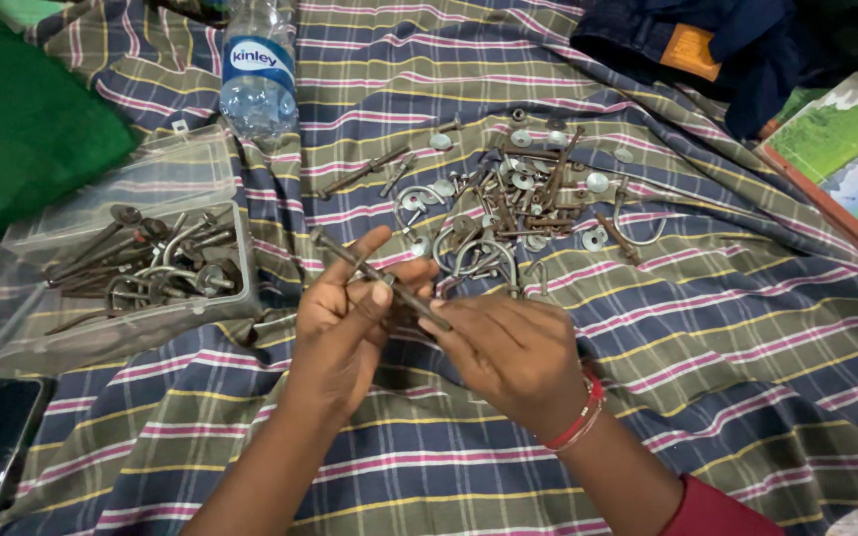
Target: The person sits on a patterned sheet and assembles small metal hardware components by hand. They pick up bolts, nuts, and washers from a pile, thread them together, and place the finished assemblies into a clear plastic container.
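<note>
Head view: left hand and right hand grip bolt, its end hidden

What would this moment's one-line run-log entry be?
left hand: holds long rusty metal bolt | right hand: grip on bolt's lower end | clear plastic box: left | loose hardware pile: ahead

Left hand, right hand pinched together
</note>
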